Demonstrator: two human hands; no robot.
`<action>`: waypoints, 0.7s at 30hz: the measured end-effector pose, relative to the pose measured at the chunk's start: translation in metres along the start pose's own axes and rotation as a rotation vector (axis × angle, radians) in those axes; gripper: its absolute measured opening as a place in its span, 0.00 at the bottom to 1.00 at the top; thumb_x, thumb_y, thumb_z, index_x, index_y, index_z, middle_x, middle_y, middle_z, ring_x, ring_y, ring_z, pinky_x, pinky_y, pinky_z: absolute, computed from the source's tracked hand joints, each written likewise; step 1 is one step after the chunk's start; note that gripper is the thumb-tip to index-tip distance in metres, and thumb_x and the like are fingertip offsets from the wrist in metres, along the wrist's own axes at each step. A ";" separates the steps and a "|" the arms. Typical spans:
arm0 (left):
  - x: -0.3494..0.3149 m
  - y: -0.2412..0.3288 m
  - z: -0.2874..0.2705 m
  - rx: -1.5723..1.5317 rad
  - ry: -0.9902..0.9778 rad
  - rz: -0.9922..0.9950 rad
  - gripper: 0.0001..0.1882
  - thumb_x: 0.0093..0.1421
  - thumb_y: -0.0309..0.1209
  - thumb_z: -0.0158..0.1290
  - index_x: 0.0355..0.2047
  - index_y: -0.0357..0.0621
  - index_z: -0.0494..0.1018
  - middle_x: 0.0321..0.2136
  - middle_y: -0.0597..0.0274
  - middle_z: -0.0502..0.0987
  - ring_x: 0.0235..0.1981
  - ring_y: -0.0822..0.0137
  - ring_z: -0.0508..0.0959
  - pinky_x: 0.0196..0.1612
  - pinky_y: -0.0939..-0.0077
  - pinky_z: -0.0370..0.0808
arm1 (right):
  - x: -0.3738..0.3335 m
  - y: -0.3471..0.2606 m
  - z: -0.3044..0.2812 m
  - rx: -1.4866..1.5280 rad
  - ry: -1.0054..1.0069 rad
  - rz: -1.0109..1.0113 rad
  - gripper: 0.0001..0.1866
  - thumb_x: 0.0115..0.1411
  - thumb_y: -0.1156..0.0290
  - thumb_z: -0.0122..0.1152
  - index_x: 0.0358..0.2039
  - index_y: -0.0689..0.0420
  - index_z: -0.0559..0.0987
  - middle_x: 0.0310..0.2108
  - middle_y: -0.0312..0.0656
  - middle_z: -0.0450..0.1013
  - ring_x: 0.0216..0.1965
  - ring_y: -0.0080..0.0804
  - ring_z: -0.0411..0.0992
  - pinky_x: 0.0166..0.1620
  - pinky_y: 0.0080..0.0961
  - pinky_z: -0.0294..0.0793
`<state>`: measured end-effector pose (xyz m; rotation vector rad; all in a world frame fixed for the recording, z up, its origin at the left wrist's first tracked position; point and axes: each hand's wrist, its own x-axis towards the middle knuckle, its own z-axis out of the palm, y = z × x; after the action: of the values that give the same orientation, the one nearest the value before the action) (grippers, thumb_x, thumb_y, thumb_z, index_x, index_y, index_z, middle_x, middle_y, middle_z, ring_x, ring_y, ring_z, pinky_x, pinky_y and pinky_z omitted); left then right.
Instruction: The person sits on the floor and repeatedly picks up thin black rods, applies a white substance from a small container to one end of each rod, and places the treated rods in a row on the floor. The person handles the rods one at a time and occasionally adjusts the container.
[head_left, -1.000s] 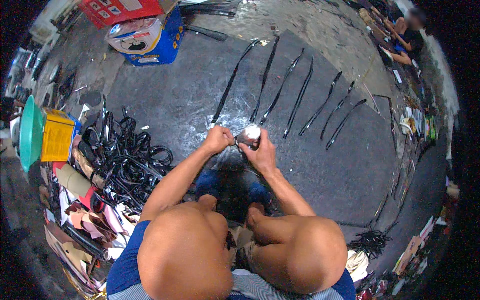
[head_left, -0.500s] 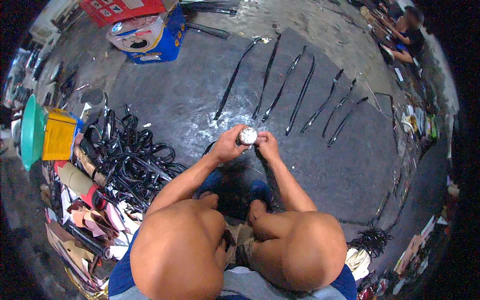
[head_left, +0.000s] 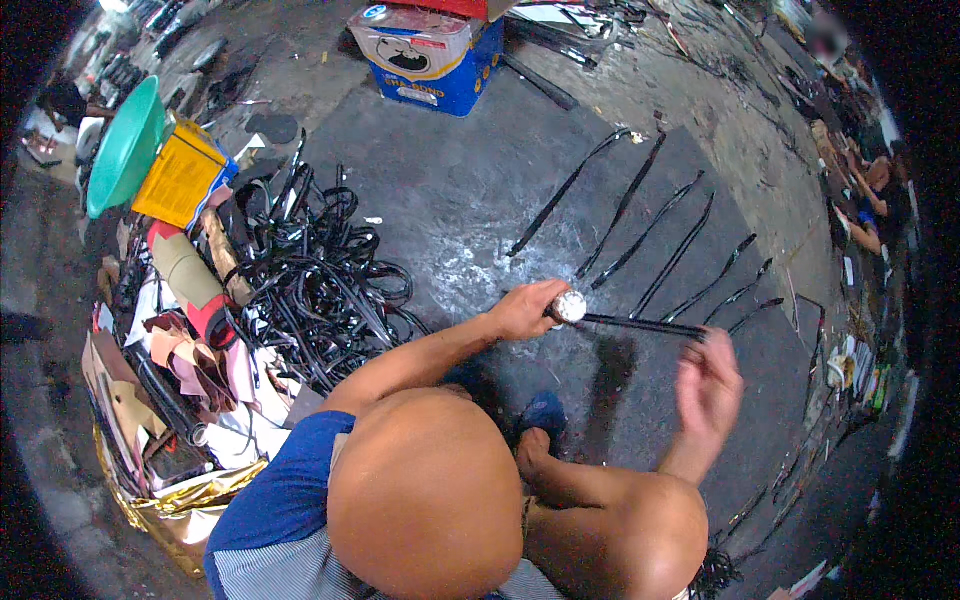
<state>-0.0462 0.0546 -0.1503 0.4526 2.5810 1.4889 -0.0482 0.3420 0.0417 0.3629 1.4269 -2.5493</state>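
Note:
My left hand (head_left: 527,310) is closed around a short, round piece with a flecked white top (head_left: 570,306); its kind is not clear. From that piece a black strip (head_left: 640,322) runs taut to the right. Its far end is pinched in the fingers of my right hand (head_left: 710,385), which is smeared by motion. Beyond my hands several black strips lie side by side on the dark floor sheet, the leftmost one (head_left: 565,195) reaching down to a whitish smeared patch (head_left: 460,262). A large tangle of glossy black strips (head_left: 320,265) lies left of my left hand.
At the back stands a blue and white tin (head_left: 430,65). A green basin (head_left: 125,150) leans against a yellow tin (head_left: 185,175) at the left. Leather and paper scraps (head_left: 190,370) are heaped nearer me. Another person (head_left: 865,200) sits far right.
My right hand has moved away to the right, drawing the black strip out straight from the round piece. The view has turned, so the surroundings sit further right.

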 end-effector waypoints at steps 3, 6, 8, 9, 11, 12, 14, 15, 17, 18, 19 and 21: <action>-0.006 0.002 -0.007 0.002 0.018 0.006 0.28 0.51 0.28 0.64 0.53 0.43 0.69 0.46 0.47 0.77 0.50 0.44 0.77 0.53 0.56 0.75 | -0.041 -0.059 0.002 0.193 0.053 -0.169 0.21 0.63 0.82 0.55 0.57 0.67 0.67 0.46 0.46 0.71 0.37 0.28 0.68 0.38 0.18 0.70; 0.000 -0.005 -0.006 0.029 -0.006 0.023 0.32 0.50 0.30 0.65 0.55 0.42 0.68 0.49 0.46 0.76 0.53 0.44 0.76 0.56 0.56 0.73 | -0.081 -0.119 0.000 0.409 -0.071 -0.367 0.19 0.69 0.81 0.49 0.59 0.71 0.64 0.48 0.49 0.67 0.36 0.28 0.65 0.38 0.21 0.70; -0.003 -0.008 -0.010 0.000 -0.027 0.061 0.35 0.48 0.31 0.65 0.57 0.43 0.67 0.52 0.46 0.74 0.56 0.45 0.74 0.59 0.56 0.71 | -0.088 -0.153 -0.012 0.331 -0.302 -0.396 0.21 0.68 0.80 0.51 0.60 0.71 0.63 0.50 0.50 0.67 0.41 0.30 0.66 0.42 0.23 0.70; 0.003 -0.005 -0.017 -0.036 -0.051 0.121 0.37 0.47 0.31 0.65 0.58 0.43 0.67 0.54 0.47 0.73 0.57 0.45 0.72 0.61 0.56 0.69 | -0.090 -0.168 -0.020 0.250 -0.287 -0.463 0.24 0.66 0.79 0.54 0.61 0.70 0.63 0.51 0.50 0.68 0.43 0.31 0.66 0.45 0.24 0.70; 0.011 0.012 -0.039 -0.115 -0.086 0.131 0.47 0.44 0.37 0.64 0.66 0.47 0.62 0.63 0.49 0.67 0.65 0.48 0.65 0.69 0.57 0.59 | -0.084 -0.193 -0.035 -0.037 -0.122 -0.633 0.30 0.61 0.78 0.59 0.63 0.70 0.63 0.54 0.49 0.68 0.49 0.34 0.67 0.51 0.26 0.70; 0.015 0.009 -0.066 -0.026 0.016 0.076 0.48 0.46 0.39 0.64 0.68 0.50 0.60 0.65 0.48 0.64 0.68 0.48 0.60 0.70 0.55 0.56 | -0.062 -0.197 -0.044 -0.219 -0.034 -0.707 0.33 0.59 0.78 0.61 0.64 0.69 0.63 0.55 0.49 0.68 0.52 0.35 0.68 0.54 0.27 0.70; 0.005 -0.045 -0.126 0.348 0.533 -0.163 0.44 0.48 0.34 0.63 0.67 0.46 0.63 0.66 0.46 0.63 0.68 0.46 0.60 0.70 0.56 0.56 | -0.003 -0.213 -0.060 -0.489 0.090 -0.778 0.38 0.55 0.77 0.67 0.65 0.69 0.63 0.58 0.49 0.69 0.58 0.38 0.69 0.60 0.29 0.70; 0.017 -0.053 -0.149 0.269 0.724 -0.400 0.40 0.48 0.31 0.63 0.63 0.38 0.66 0.64 0.41 0.65 0.66 0.45 0.64 0.68 0.55 0.60 | 0.013 -0.247 -0.095 -0.566 0.062 -0.760 0.38 0.55 0.78 0.66 0.66 0.68 0.62 0.55 0.46 0.71 0.57 0.35 0.69 0.58 0.27 0.71; -0.001 -0.161 -0.225 0.561 0.872 -0.411 0.37 0.52 0.32 0.63 0.60 0.27 0.65 0.61 0.33 0.66 0.63 0.40 0.66 0.67 0.55 0.61 | 0.053 -0.300 -0.112 -0.409 0.517 -0.704 0.28 0.56 0.73 0.71 0.55 0.67 0.73 0.50 0.43 0.75 0.45 0.30 0.77 0.49 0.27 0.78; -0.039 -0.213 -0.286 0.751 0.915 -0.494 0.38 0.56 0.33 0.62 0.62 0.24 0.61 0.61 0.31 0.65 0.64 0.39 0.64 0.67 0.56 0.60 | 0.077 -0.286 -0.098 -0.308 0.463 -0.819 0.23 0.56 0.75 0.72 0.50 0.66 0.73 0.41 0.43 0.77 0.35 0.29 0.79 0.39 0.23 0.81; -0.085 -0.247 -0.356 0.856 0.947 -0.436 0.39 0.58 0.34 0.61 0.63 0.23 0.58 0.62 0.30 0.64 0.66 0.40 0.62 0.68 0.56 0.58 | 0.091 -0.289 -0.097 -0.229 0.474 -0.895 0.21 0.56 0.79 0.72 0.46 0.63 0.72 0.36 0.44 0.78 0.32 0.28 0.79 0.34 0.21 0.81; -0.066 -0.257 -0.308 0.749 0.591 -0.782 0.39 0.61 0.39 0.58 0.64 0.23 0.58 0.60 0.30 0.66 0.62 0.38 0.67 0.64 0.53 0.64 | 0.057 -0.325 -0.145 -0.302 0.636 -1.024 0.20 0.55 0.80 0.72 0.45 0.61 0.71 0.35 0.44 0.78 0.32 0.31 0.79 0.34 0.23 0.81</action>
<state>-0.1123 -0.3408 -0.2191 -0.9959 3.0738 0.3920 -0.1791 0.6300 0.2131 0.5134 2.7777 -2.9671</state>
